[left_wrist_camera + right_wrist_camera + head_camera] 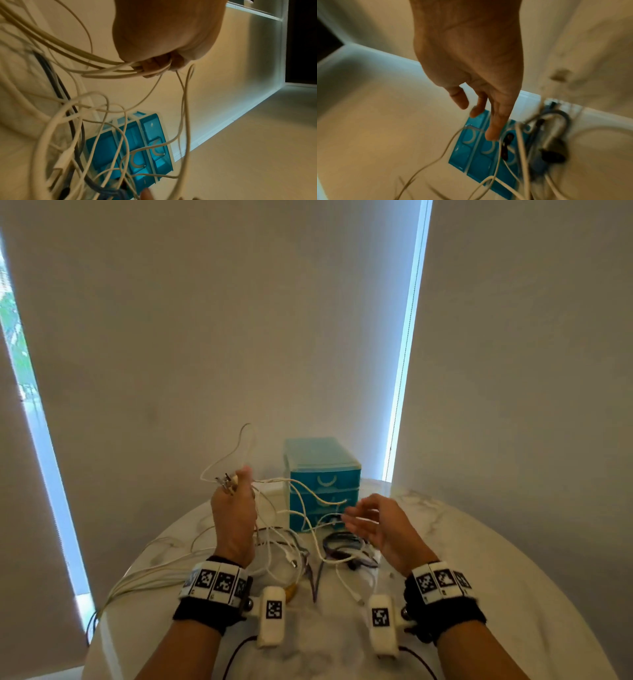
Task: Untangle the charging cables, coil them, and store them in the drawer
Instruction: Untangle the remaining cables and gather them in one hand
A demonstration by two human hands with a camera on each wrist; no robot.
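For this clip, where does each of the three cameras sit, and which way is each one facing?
Head: worn on the head, looking forward and down at the table; both forearms, left hand, right hand.
Left wrist: along the left hand gripping white cables.
Right wrist: along the right hand, fingers relaxed, empty.
Shared: all three show the blue drawer unit.

Pretty plain room. The bench (479, 542) is a round white marble-look top with faint grey veining, sitting close up against the far side. Behind it hang big beige roller blinds (222, 320) covering nearly everything. Daylight leaks through a thin bright gap (409, 337) on the right, and a wider strip of window (20, 371) on the left shows some green foliage outside. Light's soft and dim overall.
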